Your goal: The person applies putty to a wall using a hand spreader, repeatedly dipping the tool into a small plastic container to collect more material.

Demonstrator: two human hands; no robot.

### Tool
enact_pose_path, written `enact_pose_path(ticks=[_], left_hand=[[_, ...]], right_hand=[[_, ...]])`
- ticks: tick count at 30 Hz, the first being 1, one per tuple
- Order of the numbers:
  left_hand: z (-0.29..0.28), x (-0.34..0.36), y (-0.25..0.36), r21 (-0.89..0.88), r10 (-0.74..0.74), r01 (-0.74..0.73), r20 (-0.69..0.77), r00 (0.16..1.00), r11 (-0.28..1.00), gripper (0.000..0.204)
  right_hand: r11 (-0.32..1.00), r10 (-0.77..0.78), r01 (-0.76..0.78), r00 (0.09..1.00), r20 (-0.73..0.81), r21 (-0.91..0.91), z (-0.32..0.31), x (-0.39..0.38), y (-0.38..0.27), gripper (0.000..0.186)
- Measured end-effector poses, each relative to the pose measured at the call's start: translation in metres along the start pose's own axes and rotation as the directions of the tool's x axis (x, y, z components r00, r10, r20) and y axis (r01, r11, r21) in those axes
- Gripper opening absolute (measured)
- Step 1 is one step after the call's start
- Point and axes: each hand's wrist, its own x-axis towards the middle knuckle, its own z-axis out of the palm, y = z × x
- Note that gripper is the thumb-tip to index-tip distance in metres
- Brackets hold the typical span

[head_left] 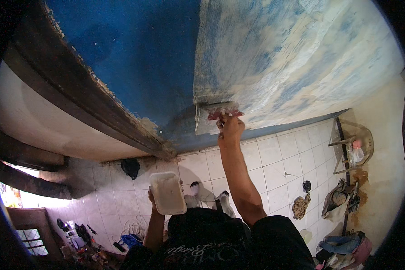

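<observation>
My right hand grips a wide putty knife with a red back. Its blade lies against the wall at the lower left corner of a whitish putty coat. Left of that coat's straight edge, the wall is bare blue paint. Lower down, my left hand holds a white plastic tub by its left side, with a fingertip showing at the right. Pale putty covers the inside of the tub. Much of my left hand is hidden behind it.
A dark wooden beam curves along the left. White floor tiles lie below the wall, with a black bag and a crumpled brown cloth. At the right stand a rack and piled clothes. Clutter fills the lower left.
</observation>
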Motion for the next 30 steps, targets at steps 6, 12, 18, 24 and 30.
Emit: enact_pose_path(ticks=[6,12,18,24,30], left_hand=[[-0.003,0.006,0.007,0.057,-0.035,0.032,0.055,0.998,0.998,0.108],[-0.022,-0.006,0.011,0.076,0.022,-0.022,0.001,1.0,0.997,0.106],[-0.013,-0.032,0.008,-0.014,0.066,-0.066,-0.014,0.998,0.998,0.101],[-0.021,-0.042,0.008,0.1,0.063,-0.058,-0.053,0.997,0.993,0.104],[-0.021,-0.051,0.002,0.083,0.09,-0.078,-0.141,0.986,0.993,0.108]], right_hand=[[0.996,-0.088,0.084,0.986,0.14,0.032,0.001,-0.026,-0.048,0.013],[0.994,-0.041,0.025,0.988,0.15,0.105,-0.09,0.001,0.018,0.022],[0.956,0.288,-0.29,0.956,-0.048,-0.047,-0.156,0.066,0.159,0.019],[0.939,0.343,-0.342,0.925,-0.161,0.035,-0.188,0.139,0.236,0.011],[0.965,0.26,-0.263,0.949,-0.178,0.008,-0.149,0.14,0.233,0.018]])
